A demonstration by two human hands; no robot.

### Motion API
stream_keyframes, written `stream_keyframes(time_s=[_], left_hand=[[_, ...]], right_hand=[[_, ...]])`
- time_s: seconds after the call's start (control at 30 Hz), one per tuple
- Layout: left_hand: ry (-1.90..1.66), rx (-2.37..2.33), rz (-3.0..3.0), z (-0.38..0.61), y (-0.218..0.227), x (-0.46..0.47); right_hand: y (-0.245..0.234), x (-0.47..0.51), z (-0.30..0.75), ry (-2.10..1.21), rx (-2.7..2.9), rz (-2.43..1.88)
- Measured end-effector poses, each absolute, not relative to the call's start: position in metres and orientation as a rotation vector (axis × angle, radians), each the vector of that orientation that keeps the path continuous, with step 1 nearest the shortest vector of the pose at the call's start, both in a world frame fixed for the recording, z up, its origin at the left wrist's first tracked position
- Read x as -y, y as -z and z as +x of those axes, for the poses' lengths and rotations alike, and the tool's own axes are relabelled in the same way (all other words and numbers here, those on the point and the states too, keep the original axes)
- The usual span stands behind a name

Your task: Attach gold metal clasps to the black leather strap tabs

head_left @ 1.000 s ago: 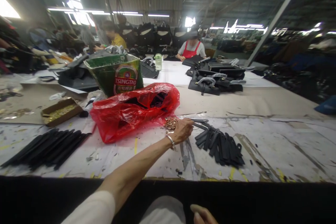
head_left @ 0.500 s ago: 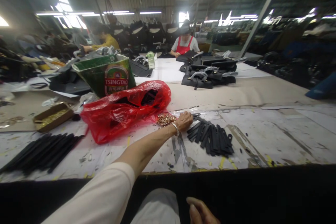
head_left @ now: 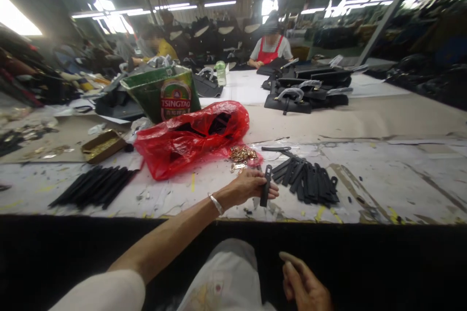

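Observation:
My left hand (head_left: 248, 185), with a bracelet at the wrist, is closed on a small black strap tab (head_left: 266, 185) that has a slot near its top end. It holds the tab upright above the table's front part, just left of a fanned pile of similar black tabs (head_left: 310, 182). Gold-coloured metal fittings (head_left: 242, 154) lie right behind this hand. Low in the view, beyond the table edge, my right hand (head_left: 306, 282) has its thumb and forefinger close together and its other fingers curled. Whatever may be between them cannot be made out.
A red plastic bag (head_left: 193, 138) and a green Tsingtao carton (head_left: 160, 92) stand left of centre. Farther left are a small box of gold pieces (head_left: 102, 146) and a row of black strips (head_left: 95, 186). Black handbags (head_left: 306, 90) lie at the back; a person in a red apron (head_left: 270, 51) sits behind.
My left hand has drawn back from the pile's far end, bringing one black strap tab with it. My right hand has come slightly farther into view. The camera view has shifted.

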State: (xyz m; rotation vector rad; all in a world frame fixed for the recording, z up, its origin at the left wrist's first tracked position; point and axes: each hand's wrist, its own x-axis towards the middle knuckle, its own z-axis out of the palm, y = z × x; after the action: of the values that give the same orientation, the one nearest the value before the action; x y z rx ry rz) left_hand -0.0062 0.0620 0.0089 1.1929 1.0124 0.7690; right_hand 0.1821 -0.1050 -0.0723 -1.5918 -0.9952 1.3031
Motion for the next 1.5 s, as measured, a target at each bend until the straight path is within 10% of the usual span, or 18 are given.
stream_keyframes(time_s=[0.27,0.63,1.5], left_hand=[[-0.986,-0.834,0.383,-0.055,-0.019,0.032],[-1.091,-0.757,0.186,-0.086,-0.023,0.054],[-1.102,-0.892,-0.113,-0.08,-0.006,0.065]], right_hand=[[0.049,0.066,0.178,-1.175,1.254,-1.668],[0.008,-0.101,0.112,-0.208,2.26,-1.237],[0.034,-0.169,0.061,-0.091,2.568,-1.458]])
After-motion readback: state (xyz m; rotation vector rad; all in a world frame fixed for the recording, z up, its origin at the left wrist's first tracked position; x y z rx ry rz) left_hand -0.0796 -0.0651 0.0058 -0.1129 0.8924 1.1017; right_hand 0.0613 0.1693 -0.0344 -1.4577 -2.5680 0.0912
